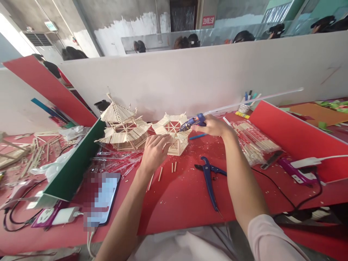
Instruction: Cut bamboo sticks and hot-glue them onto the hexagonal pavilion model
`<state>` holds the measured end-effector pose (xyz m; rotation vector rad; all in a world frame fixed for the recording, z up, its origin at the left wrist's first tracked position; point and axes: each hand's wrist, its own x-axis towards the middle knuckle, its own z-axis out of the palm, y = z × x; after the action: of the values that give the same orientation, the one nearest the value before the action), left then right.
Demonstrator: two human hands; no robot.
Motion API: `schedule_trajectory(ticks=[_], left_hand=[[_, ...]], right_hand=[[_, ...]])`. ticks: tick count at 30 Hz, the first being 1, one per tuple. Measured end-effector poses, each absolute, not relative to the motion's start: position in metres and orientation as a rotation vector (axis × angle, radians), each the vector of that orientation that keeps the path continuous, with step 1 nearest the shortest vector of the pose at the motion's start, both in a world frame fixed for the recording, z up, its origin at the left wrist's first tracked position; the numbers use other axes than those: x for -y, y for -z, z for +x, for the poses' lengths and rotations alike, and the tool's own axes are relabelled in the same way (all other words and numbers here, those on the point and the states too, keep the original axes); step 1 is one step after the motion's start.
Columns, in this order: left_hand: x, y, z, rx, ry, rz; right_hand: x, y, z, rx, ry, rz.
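The small hexagonal stick model (179, 137) sat on the red table just ahead of and to the right of the person's left hand (156, 150), the nearer of the two; its bent fingers overlapped the near left edge, though whether they pinched a stick could not be told. The right hand (213, 126), farther off on the model's right, was wrapped around a blue glue gun (191, 122), whose long axis slanted down leftward so that the nozzle lay over the roof's right half; contact could not be made out. A long translucent rod (261, 98) stretched rightward from behind the gun. On the back wall, a red sign (208, 20) bore white Chinese characters, apparently beginning 卫生间 ("toilet"). The red print on the packaged sticks (252, 139) was illegible, and no brand showed on the gun.
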<state>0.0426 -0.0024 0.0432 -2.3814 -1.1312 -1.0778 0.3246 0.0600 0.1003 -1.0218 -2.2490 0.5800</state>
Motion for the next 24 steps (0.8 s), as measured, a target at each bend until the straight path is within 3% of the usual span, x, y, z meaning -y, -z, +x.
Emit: schedule_trajectory(ticks=[24], left_hand=[[-0.006,-0.032,0.044,1.01,1.157,-2.416]], right_hand=[[-0.059,-0.102,0.322,2.27,-0.55,-1.079]])
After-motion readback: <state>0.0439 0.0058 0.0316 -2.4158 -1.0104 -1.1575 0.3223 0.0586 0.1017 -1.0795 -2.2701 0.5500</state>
